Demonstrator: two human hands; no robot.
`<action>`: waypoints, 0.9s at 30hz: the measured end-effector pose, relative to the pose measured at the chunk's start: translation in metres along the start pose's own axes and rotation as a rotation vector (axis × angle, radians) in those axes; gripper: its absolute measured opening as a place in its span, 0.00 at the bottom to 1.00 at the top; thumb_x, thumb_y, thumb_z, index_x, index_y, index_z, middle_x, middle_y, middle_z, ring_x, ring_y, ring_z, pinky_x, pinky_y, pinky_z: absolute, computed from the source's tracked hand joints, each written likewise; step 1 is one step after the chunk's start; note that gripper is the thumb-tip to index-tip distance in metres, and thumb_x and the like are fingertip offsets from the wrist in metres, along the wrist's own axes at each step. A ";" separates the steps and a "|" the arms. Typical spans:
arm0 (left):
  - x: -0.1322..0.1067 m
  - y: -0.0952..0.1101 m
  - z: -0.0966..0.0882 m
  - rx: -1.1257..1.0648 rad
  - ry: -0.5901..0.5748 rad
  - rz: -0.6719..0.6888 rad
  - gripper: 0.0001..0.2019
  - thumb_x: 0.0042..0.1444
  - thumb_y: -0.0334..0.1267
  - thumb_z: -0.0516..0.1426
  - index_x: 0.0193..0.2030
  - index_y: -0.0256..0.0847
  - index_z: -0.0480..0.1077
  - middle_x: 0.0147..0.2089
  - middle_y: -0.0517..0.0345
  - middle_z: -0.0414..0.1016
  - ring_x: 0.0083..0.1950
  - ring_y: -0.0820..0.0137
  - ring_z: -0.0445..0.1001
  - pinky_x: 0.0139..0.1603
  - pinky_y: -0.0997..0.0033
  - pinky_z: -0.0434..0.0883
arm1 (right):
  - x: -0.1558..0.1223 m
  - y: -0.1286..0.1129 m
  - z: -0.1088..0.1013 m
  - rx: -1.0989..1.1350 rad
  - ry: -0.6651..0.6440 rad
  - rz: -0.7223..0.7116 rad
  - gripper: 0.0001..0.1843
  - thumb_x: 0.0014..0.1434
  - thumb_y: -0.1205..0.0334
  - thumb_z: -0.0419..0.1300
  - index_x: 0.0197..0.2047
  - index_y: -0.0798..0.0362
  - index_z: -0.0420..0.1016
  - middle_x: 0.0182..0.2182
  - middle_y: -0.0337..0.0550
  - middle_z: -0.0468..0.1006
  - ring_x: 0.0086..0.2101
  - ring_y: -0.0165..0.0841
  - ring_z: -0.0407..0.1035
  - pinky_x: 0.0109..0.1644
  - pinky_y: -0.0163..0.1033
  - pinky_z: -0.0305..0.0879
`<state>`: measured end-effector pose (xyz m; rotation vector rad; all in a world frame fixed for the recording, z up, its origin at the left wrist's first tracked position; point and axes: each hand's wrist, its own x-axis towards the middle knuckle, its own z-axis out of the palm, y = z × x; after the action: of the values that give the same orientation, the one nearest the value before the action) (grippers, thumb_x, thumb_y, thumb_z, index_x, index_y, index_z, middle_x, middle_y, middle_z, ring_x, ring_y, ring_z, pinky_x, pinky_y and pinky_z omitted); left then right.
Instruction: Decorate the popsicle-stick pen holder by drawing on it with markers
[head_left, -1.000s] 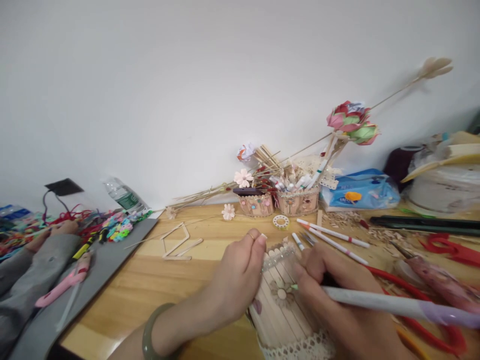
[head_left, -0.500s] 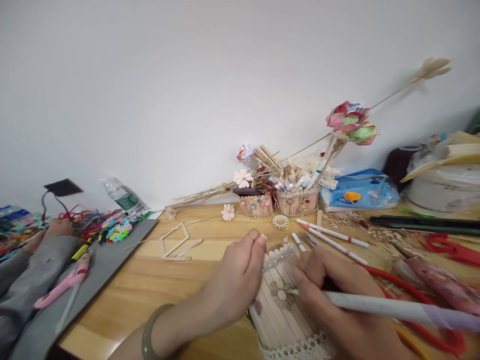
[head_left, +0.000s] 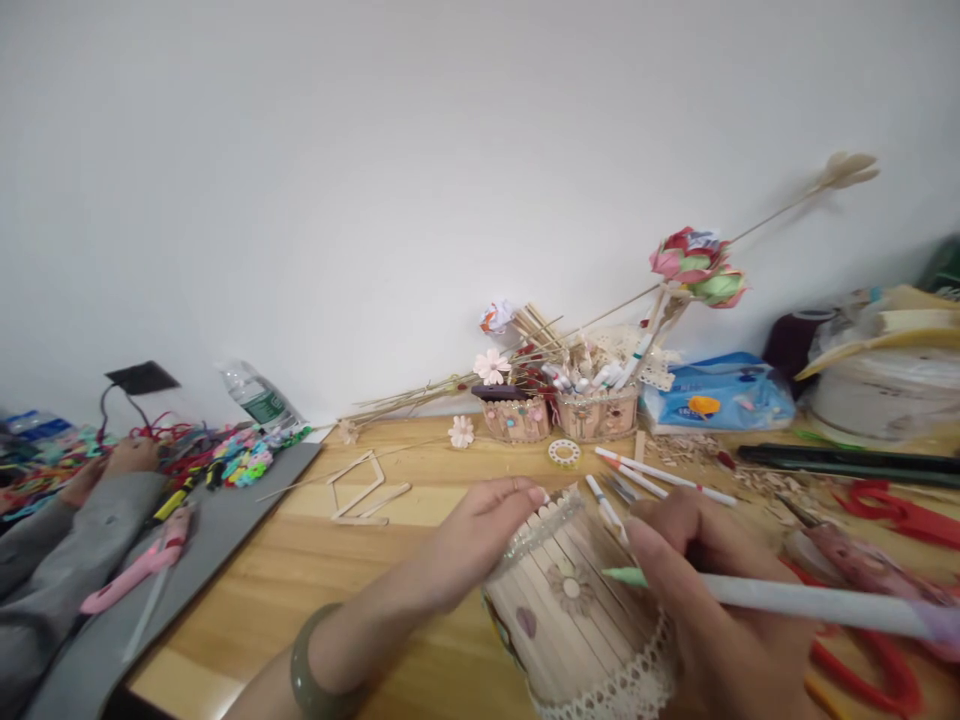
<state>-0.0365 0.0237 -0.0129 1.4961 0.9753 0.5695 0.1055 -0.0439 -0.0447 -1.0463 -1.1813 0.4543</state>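
A round holder built of popsicle sticks (head_left: 577, 620), with a lace band at its base and a flower drawn on its side, stands on the wooden table near me. My left hand (head_left: 480, 540), a green bangle on its wrist, grips the holder's beaded rim. My right hand (head_left: 705, 590) is closed round a pale marker pen (head_left: 787, 600) whose green tip sits just right of the drawn flower.
Two decorated stick pots (head_left: 559, 412) with pens, skewers and paper flowers stand at the back by the wall. Loose markers (head_left: 660, 475), red scissors (head_left: 900, 505) and a blue tissue pack (head_left: 716, 390) lie to the right. Another person's grey sleeve (head_left: 67, 540) rests left by a pink glue gun (head_left: 131, 570).
The holder has been tipped more upright and turned a little under my left hand. The pen tip has come off the drawn flower and moved slightly right.
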 end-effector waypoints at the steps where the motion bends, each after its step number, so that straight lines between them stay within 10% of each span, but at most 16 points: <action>1: 0.001 0.000 -0.001 -0.096 -0.025 -0.058 0.14 0.50 0.46 0.54 0.24 0.37 0.63 0.22 0.65 0.60 0.24 0.77 0.57 0.26 0.76 0.55 | 0.000 0.002 0.001 0.006 0.021 0.004 0.16 0.56 0.59 0.55 0.20 0.48 0.55 0.15 0.30 0.56 0.16 0.26 0.51 0.17 0.32 0.50; 9: 0.003 -0.003 -0.005 -0.371 -0.069 -0.183 0.13 0.42 0.36 0.62 0.36 0.35 0.72 0.31 0.58 0.73 0.28 0.76 0.67 0.31 0.77 0.61 | 0.012 0.003 0.001 -0.113 0.226 -0.012 0.14 0.55 0.58 0.58 0.22 0.49 0.59 0.16 0.31 0.59 0.17 0.26 0.54 0.17 0.32 0.51; 16: 0.000 -0.003 -0.004 -0.419 -0.103 -0.231 0.15 0.48 0.44 0.53 0.22 0.34 0.71 0.21 0.61 0.69 0.22 0.78 0.64 0.24 0.79 0.59 | 0.008 0.009 0.004 -0.155 0.222 -0.004 0.12 0.55 0.59 0.58 0.24 0.49 0.60 0.18 0.31 0.61 0.19 0.27 0.55 0.21 0.33 0.53; 23: -0.012 -0.004 0.000 -0.151 -0.109 -0.292 0.07 0.41 0.39 0.61 0.23 0.37 0.70 0.22 0.63 0.72 0.27 0.73 0.69 0.29 0.75 0.64 | 0.015 -0.002 0.003 -0.169 0.182 -0.041 0.10 0.52 0.59 0.61 0.24 0.49 0.64 0.16 0.31 0.63 0.18 0.27 0.56 0.19 0.32 0.54; 27: -0.015 -0.010 0.010 -0.093 -0.011 -0.050 0.16 0.52 0.49 0.53 0.30 0.36 0.72 0.31 0.56 0.75 0.37 0.66 0.71 0.40 0.69 0.67 | 0.021 -0.011 -0.009 -0.132 0.123 -0.080 0.04 0.51 0.61 0.61 0.27 0.48 0.69 0.22 0.35 0.71 0.22 0.29 0.63 0.23 0.32 0.59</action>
<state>-0.0386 0.0049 -0.0214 1.3871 0.9623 0.5623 0.1192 -0.0371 -0.0241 -1.1201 -1.1509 0.2483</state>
